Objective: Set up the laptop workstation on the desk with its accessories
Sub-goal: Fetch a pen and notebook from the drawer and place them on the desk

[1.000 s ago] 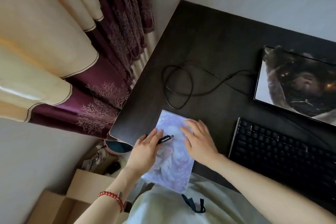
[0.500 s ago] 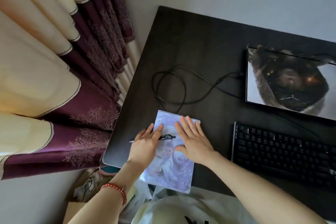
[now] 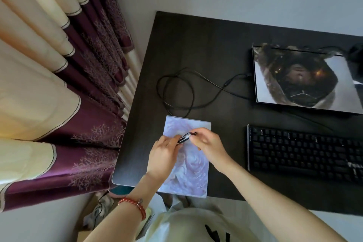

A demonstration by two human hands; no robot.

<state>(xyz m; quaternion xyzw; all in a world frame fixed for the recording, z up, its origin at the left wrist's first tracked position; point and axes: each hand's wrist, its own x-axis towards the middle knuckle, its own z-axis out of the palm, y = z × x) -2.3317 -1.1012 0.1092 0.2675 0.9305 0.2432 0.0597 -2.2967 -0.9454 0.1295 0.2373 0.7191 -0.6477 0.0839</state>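
A pale lilac notebook (image 3: 193, 171) lies on the dark desk (image 3: 206, 49) near its front left corner, its near edge hanging over the desk edge. Above it, my left hand (image 3: 164, 158) and my right hand (image 3: 209, 146) both pinch a black pen (image 3: 184, 137), one at each end. The laptop (image 3: 306, 78) with a picture on it lies at the right, and a black keyboard (image 3: 302, 152) sits in front of it.
A black cable (image 3: 176, 94) loops on the desk behind the notebook and runs to the laptop's left side. Cream and maroon curtains (image 3: 64, 76) hang at the left. Cardboard and clutter sit on the floor under the desk corner.
My right hand lifted off the notebook cover and took hold of the pen's right end. The pen is raised between both hands. The view shifted left.
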